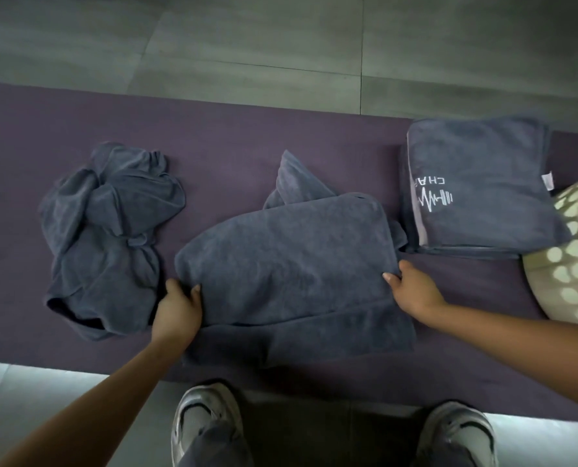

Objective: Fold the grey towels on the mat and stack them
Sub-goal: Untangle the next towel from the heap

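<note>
Both hands [179, 306] [412, 291] grip (seemingly) towel's [287, 261] edges.

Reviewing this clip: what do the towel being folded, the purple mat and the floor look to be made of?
Towel being folded: soft napped cloth, likely microfibre or terry; matte, fuzzy, drapes in soft creases.
Purple mat: probably foam or rubber; flat, matte, finely textured.
Floor: large grey tiles, stone or ceramic; straight grout lines, faint sheen.

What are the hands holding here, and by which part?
Both grip the middle towel: left hand at its left edge, right hand at its right edge.
</note>
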